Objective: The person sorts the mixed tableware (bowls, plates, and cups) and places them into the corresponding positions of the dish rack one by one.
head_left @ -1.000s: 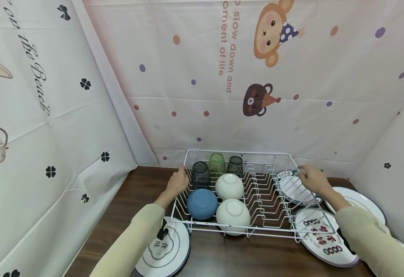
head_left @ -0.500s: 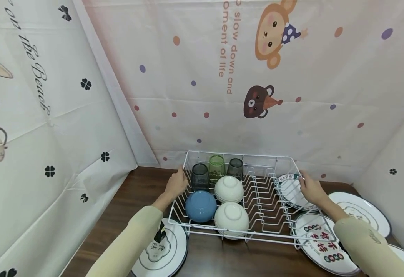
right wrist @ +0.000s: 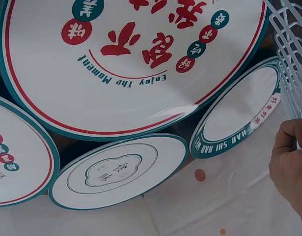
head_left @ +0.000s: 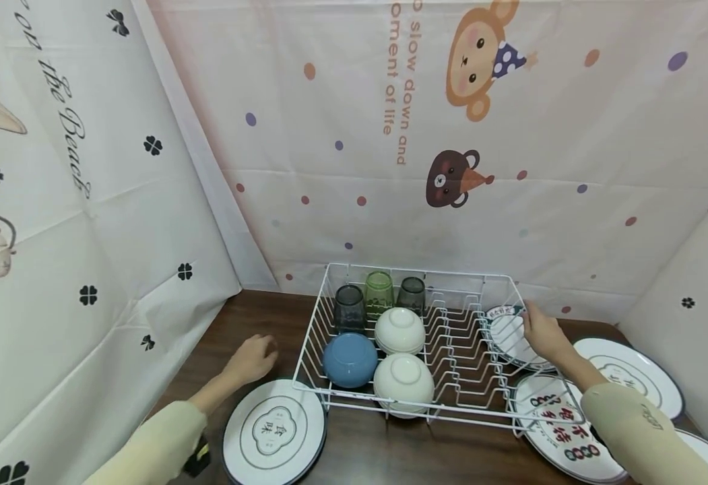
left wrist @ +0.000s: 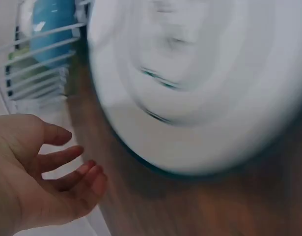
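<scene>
A white wire dish rack stands on the table. It holds a blue bowl, white bowls turned upside down, a green glass and dark glasses. My right hand grips the rack's right side rim; in the right wrist view its fingers curl at the wire. My left hand is apart from the rack, off its left side, with fingers loosely bent and holding nothing. Just below it lies a stack of white plates with a dark rim, blurred in the left wrist view.
To the right of the rack, and partly beneath its edge, lie a plate with red lettering, a smaller patterned plate and a white plate. A printed cloth hangs behind the brown table.
My left hand has let go of the rack's left side and moved left and down toward the stacked plates. The right hand stays on the rim. Earlier, the rack shifted slightly toward me.
</scene>
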### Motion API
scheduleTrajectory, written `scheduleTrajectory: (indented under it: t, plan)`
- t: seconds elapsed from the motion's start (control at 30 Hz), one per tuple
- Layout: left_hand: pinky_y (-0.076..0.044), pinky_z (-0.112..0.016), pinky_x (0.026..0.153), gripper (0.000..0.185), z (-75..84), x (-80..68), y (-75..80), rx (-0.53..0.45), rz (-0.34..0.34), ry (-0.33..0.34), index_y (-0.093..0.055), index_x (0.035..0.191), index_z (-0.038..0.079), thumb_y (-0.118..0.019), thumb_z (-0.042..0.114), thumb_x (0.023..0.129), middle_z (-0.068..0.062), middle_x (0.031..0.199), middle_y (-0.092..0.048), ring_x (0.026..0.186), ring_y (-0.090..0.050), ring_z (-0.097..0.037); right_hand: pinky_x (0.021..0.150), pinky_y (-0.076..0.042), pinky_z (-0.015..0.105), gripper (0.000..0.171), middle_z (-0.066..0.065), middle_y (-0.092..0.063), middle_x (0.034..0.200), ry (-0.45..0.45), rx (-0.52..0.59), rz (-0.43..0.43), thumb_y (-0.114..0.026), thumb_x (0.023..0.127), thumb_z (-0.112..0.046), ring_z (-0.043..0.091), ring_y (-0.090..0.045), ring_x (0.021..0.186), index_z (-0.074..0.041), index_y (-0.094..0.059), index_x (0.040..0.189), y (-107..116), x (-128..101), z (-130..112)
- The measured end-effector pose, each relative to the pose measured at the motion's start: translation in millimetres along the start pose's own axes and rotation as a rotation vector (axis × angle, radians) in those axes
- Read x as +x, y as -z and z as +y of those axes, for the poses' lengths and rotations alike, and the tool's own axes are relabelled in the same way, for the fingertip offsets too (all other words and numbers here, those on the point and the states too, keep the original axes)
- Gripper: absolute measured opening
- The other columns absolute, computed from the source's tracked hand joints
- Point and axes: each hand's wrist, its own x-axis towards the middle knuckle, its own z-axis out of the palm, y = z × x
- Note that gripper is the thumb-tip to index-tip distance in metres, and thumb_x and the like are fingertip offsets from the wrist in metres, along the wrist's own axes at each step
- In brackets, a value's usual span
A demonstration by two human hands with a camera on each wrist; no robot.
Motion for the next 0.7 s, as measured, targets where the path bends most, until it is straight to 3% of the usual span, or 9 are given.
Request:
scheduleTrajectory:
  t: [0.1,0.17,0.33,0.57,0.7]
  plan:
    - [-0.051,-0.035,0.062,0.015,-15.6,-19.1,6.3,-0.034,-0.112,0.018,-0.07,0.1,-0.002,-0.067,0.011,0.092,-0.009,0.085,-0.069,0.071,-0.061,-0.018,0.073,-0.053,0.061,0.044,0.048,-0.054,0.119,-0.026,-0.005,0.002,-0.029,0.109,-0.01,0.059,-0.063,0.098,0.02,-0.031,0.142,2,-1,1]
    - [-0.05,-0.032,0.06,0.013,-22.8,-27.0,8.9,-0.069,-0.169,0.001,-0.071,0.096,0.0,-0.07,0.011,0.089,-0.005,0.08,-0.069,0.068,-0.06,-0.015,0.066,-0.053,0.053,0.043,0.043,-0.059,0.105,-0.038,0.0,0.0,-0.029,0.109,-0.011,0.049,-0.066,0.084,0.02,-0.033,0.139,4,-2,2]
    - [-0.05,-0.028,0.055,0.014,-31.9,-36.3,10.1,-0.164,-0.291,-0.008,-0.071,0.094,0.0,-0.074,0.005,0.082,-0.004,0.077,-0.068,0.064,-0.059,-0.014,0.051,-0.046,0.037,0.039,0.017,-0.055,0.074,-0.049,0.048,-0.02,-0.026,0.111,-0.014,0.022,-0.057,0.057,0.017,-0.039,0.129,6,-5,2]
    - [-0.054,-0.033,0.056,0.013,-38.5,-35.8,14.3,-0.298,-0.439,0.097,-0.069,0.1,-0.001,-0.07,0.003,0.087,-0.005,0.083,-0.067,0.07,-0.061,-0.017,0.048,-0.044,0.033,0.037,0.01,-0.051,0.07,-0.054,0.095,-0.028,-0.024,0.111,-0.016,0.018,-0.053,0.054,0.015,-0.04,0.124,2,-7,0]
    - [-0.055,-0.034,0.057,0.015,-47.0,-34.1,17.7,-0.355,-0.458,0.153,-0.071,0.104,-0.002,-0.066,0.004,0.091,-0.006,0.086,-0.063,0.077,-0.059,-0.019,0.048,-0.044,0.033,0.039,0.01,-0.051,0.07,-0.07,0.125,-0.041,-0.024,0.111,-0.017,0.018,-0.052,0.055,0.016,-0.038,0.127,-2,-7,-2]
